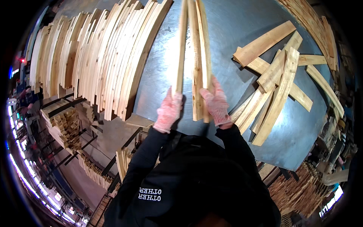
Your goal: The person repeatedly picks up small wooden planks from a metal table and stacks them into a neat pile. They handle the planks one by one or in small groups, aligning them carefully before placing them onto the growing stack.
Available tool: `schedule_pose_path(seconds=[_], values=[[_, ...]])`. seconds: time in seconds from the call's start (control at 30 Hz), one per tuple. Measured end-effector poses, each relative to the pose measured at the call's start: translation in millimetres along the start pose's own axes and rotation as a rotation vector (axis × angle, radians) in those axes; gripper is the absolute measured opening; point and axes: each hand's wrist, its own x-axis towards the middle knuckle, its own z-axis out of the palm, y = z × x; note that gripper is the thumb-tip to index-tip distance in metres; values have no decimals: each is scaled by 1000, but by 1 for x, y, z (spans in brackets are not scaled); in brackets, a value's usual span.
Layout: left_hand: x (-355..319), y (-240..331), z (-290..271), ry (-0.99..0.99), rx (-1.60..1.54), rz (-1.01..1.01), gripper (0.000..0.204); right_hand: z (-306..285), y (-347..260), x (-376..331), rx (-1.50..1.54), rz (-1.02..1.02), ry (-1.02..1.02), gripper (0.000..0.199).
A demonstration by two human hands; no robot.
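Both hands wear pinkish-white knitted gloves. My left hand (169, 110) is closed round the near end of a long narrow wooden board (180, 49), which stands on edge and points away from me. To its right my right hand (216, 103) grips the near part of another narrow board (205, 45), slightly blurred. Between them, against the right-hand board, runs a third board (196, 79); whether my right thumb touches it I cannot tell. A gap separates the left board from the other two. The far ends of these boards leave the top of the picture.
A long row of boards on edge (113, 56) fills the left of the metal table (159, 79). Loose boards (280, 83) lie crossed in a heap at right. Stacked wood (68, 130) sits below left, and more (298, 189) below right, beyond the table's edge.
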Motion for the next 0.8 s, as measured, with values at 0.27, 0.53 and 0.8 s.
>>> schedule_pose_path(seconds=[0.27,0.53,0.8], values=[[-38,47,28,-408,-477,282,76,15,-17,-34,-508,-345,-22,64],[-7,70,42,-287,-210,316,65,-209,-46,-5,-1165,12,1028,109],[69,264,188,22,752,550,80,-258,-47,-46,-673,168,938,101]])
